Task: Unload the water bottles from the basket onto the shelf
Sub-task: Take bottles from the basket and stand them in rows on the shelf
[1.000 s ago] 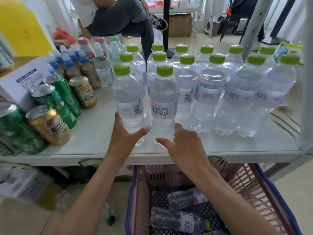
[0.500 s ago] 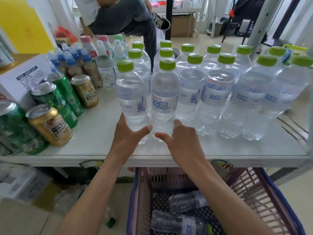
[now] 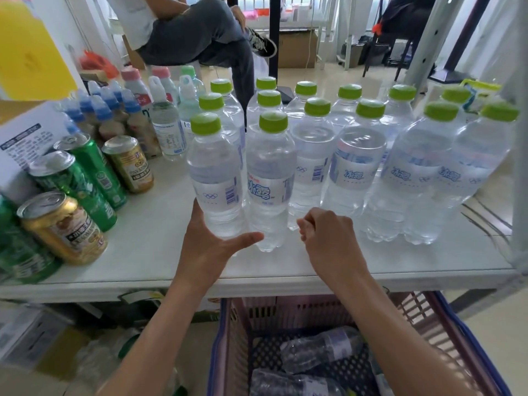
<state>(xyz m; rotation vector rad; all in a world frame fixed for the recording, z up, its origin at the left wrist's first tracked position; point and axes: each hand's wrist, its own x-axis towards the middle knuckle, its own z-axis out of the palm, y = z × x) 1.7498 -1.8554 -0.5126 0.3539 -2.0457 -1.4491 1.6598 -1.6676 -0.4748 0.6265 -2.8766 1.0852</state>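
Note:
Several clear water bottles with green caps stand in rows on the white shelf [image 3: 148, 252]. My left hand [image 3: 208, 247] cups the base of the front-left bottle [image 3: 214, 178], fingers behind it and thumb stretched across the front. The neighbouring front bottle [image 3: 270, 178] stands free beside it. My right hand [image 3: 328, 241] hovers just right of that bottle with its fingers curled, holding nothing. Below the shelf edge sits a pink basket with a blue rim [image 3: 234, 324], and two water bottles [image 3: 320, 350] lie on their sides in it.
Green and gold drink cans [image 3: 61, 227] crowd the shelf's left side, with small blue-capped bottles [image 3: 97, 110] and a white box [image 3: 23, 138] behind them. A shelf post [image 3: 520, 195] rises at the right. A seated person [image 3: 200, 38] is beyond the shelf.
My right hand has let go of the second front bottle and pulled back to the right, fingers curling in. My left hand stays on the front-left bottle. The view has moved closer.

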